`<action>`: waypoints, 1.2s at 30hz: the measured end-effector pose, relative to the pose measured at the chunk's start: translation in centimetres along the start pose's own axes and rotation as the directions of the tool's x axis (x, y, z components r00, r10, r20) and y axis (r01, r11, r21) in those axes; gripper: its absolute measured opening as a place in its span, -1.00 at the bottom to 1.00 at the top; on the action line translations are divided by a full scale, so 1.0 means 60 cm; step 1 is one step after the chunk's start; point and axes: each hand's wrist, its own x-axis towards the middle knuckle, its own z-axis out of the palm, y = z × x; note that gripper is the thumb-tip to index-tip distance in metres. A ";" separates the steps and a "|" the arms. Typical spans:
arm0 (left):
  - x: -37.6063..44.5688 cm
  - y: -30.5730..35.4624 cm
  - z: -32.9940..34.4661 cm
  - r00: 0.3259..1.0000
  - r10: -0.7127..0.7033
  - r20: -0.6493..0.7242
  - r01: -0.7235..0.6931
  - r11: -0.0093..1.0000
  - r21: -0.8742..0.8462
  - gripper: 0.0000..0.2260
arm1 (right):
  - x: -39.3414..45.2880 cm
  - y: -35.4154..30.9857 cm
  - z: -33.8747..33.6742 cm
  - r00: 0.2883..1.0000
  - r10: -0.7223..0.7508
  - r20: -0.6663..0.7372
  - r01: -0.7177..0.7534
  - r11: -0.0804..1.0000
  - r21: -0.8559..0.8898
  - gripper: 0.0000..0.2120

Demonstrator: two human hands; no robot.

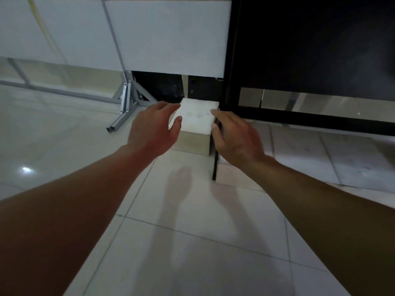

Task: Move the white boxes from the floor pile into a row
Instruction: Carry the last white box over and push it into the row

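A single white box [195,122] stands on the tiled floor, close to the wall panels. My left hand [152,130] is at its left side with fingers spread, the thumb tip resting on the box's top left edge. On the other side, my right hand [234,138] has its fingers apart, and the index fingertip touches the top right edge. Neither hand closes around the box. No other white boxes or pile are in sight.
A thin black upright edge [214,167] stands right against the box's right side, part of a black-framed dark panel [310,50]. White panels [166,37] on a grey metal stand [125,107] line the back left. Glossy pale floor tiles [192,242] fill the foreground.
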 end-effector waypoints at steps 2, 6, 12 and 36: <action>0.012 -0.047 -0.005 1.000 0.026 0.007 -0.026 0.999 -0.023 -0.64 | 0.020 -0.035 0.022 1.000 0.021 0.005 -0.021 1.000 -0.003 -0.61; 0.040 -0.127 -0.011 0.998 0.056 0.007 -0.056 0.997 -0.062 -0.63 | 0.075 -0.094 0.054 0.997 0.075 0.003 -0.075 0.997 -0.022 -0.60; 0.088 -0.183 -0.006 0.998 0.061 0.031 -0.056 0.989 -0.139 -0.63 | 0.133 -0.133 0.080 0.987 0.158 -0.010 -0.158 0.987 -0.017 -0.58; 0.295 -0.318 0.299 0.967 -0.176 0.185 0.214 0.954 -0.211 -0.61 | 0.366 0.011 0.387 0.868 0.494 -0.036 -0.491 0.868 0.079 -0.57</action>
